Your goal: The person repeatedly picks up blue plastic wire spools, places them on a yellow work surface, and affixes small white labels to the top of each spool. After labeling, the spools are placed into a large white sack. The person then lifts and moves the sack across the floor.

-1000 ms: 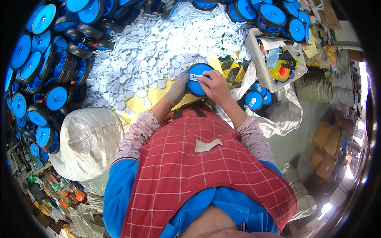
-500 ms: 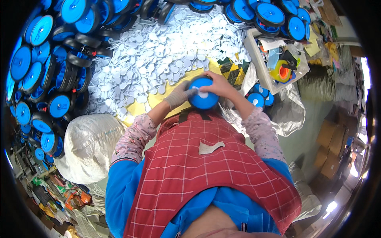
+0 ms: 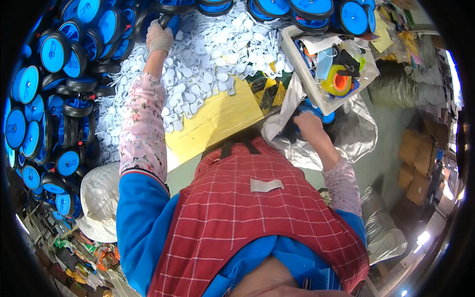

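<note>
Bench [image 3: 222,116]: yellow top, its bare front part nearest the person.
Wheel pile [image 3: 64,89]: blue discs with black tyres, heaped along the left and far sides.
Pale pieces [image 3: 198,74]: a loose heap spread over the bench, beside the wheels.
White sack [image 3: 279,126]: mouth open at the bench's right, blue wheels [image 3: 328,118] inside.
Plastic bin [image 3: 303,72]: mixed odds and ends, above the sack.
Left hand [image 3: 160,37]: fingers bent at the pile's edge, by a wheel; grip unclear.
Right hand [image 3: 309,124]: at the sack's mouth, blurred; cannot tell whether it grips.
</note>
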`<action>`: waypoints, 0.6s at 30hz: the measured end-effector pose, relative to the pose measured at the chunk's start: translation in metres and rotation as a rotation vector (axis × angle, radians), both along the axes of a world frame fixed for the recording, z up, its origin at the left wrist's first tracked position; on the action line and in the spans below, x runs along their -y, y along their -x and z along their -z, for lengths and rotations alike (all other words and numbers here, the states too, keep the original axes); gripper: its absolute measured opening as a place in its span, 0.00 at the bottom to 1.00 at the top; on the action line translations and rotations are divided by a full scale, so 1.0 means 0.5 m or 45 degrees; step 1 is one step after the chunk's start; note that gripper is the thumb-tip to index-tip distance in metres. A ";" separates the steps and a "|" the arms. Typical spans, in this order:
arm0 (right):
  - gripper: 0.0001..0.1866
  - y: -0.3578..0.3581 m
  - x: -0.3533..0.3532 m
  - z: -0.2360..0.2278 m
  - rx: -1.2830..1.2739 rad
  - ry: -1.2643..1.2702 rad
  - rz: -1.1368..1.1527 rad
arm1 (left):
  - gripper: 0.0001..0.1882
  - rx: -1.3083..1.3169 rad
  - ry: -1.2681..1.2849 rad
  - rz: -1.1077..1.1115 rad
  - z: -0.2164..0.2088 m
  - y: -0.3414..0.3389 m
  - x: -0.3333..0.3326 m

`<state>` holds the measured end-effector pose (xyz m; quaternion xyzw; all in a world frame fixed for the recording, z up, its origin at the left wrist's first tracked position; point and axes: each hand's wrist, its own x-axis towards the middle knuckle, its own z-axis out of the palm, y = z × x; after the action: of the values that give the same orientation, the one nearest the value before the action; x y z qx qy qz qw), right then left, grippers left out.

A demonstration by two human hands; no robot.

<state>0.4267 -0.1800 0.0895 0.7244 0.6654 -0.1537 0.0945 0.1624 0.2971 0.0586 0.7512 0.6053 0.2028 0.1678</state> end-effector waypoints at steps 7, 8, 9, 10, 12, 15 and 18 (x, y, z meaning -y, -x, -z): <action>0.15 0.155 -0.299 0.145 -0.551 -0.598 -0.221 | 0.19 0.629 0.016 0.311 -0.084 0.153 0.224; 0.15 0.169 -0.333 0.180 -0.474 -0.655 -0.296 | 0.20 0.754 0.217 0.244 -0.109 0.163 0.290; 0.16 0.181 -0.358 0.204 -0.398 -0.714 -0.368 | 0.21 0.878 0.416 0.173 -0.131 0.181 0.344; 0.16 0.179 -0.370 0.214 -0.440 -0.691 -0.366 | 0.23 0.523 0.162 0.427 -0.104 0.222 0.389; 0.17 0.141 -0.367 0.224 -0.488 -0.641 -0.350 | 0.26 0.756 0.474 0.419 -0.065 0.259 0.485; 0.18 0.129 -0.324 0.224 -0.690 -0.645 -0.148 | 0.31 1.762 1.351 -0.049 -0.038 0.235 0.621; 0.23 0.152 -0.278 0.205 -1.040 -0.296 0.437 | 0.32 2.102 1.550 -0.133 0.031 0.216 0.698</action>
<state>0.3506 -0.0411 -0.0132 0.7101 0.5313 -0.3643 -0.2843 0.0546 -0.0517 0.0432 0.1379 0.3335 0.3220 0.8753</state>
